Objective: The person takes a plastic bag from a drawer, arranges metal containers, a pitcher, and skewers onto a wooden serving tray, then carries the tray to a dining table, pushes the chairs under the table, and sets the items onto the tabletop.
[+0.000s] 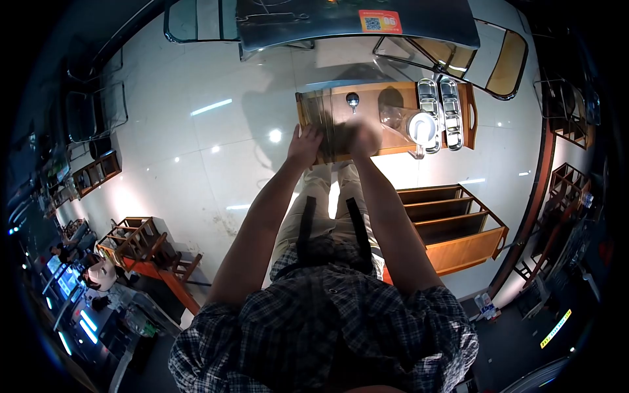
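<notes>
A wooden cart top with a handle slot at its right end lies in front of me. My left hand is at its left end, fingers stretched out against the side of a dark, partly see-through item whose kind I cannot make out. Close by on the right, my right hand is smeared by motion, and its fingers do not show clearly. Beyond it lies a shiny round metal piece with a short stem. Farther right are a clear pitcher with a white lid and two metal compartment trays.
A dark table with a red QR-code sticker stands ahead, with metal-framed chairs around it. At my right is a wooden shelved cart. Wooden stools stand at the left on the pale tiled floor.
</notes>
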Demonstrator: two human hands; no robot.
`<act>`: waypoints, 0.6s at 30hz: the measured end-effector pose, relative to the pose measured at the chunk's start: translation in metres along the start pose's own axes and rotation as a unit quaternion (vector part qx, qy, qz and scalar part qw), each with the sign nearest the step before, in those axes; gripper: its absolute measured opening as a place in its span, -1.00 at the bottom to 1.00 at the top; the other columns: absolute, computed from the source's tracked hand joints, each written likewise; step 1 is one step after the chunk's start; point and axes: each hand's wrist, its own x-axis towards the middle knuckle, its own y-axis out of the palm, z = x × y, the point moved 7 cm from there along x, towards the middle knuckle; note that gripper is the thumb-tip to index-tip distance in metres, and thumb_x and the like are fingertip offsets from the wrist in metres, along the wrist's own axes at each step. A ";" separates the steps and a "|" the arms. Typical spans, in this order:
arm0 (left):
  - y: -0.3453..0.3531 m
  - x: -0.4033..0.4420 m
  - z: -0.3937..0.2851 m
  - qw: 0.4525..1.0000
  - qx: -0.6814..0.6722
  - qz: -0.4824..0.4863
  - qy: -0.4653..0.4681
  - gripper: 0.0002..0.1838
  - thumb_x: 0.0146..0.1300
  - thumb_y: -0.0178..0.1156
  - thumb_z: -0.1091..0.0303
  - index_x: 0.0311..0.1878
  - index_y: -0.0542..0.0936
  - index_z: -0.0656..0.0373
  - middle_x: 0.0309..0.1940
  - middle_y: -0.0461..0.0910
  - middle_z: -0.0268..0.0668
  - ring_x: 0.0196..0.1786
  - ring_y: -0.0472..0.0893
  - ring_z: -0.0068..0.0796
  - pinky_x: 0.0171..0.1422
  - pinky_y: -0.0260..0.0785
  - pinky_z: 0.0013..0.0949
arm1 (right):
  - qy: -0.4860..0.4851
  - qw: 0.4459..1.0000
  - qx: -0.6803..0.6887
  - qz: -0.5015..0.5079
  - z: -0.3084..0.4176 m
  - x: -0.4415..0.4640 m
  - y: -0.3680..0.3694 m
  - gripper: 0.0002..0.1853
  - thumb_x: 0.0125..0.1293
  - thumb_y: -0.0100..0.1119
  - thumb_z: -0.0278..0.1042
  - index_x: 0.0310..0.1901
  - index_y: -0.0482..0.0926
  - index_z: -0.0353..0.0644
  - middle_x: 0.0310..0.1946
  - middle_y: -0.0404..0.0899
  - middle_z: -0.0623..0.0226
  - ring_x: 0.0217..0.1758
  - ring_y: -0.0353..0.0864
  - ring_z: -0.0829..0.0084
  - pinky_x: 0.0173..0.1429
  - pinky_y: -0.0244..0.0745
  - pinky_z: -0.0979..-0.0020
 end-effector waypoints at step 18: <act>-0.019 -0.002 -0.016 0.997 -0.047 -0.064 0.006 -0.53 0.05 0.06 0.36 0.11 0.37 0.10 0.20 0.25 -0.21 0.34 0.11 -0.28 0.41 -0.14 0.00 | -0.143 0.813 0.491 -0.278 -0.013 -0.038 -0.040 -0.85 0.27 -0.08 -0.36 -0.22 0.48 -0.17 -0.35 0.45 0.39 -0.23 0.45 0.41 -0.13 0.37 0.39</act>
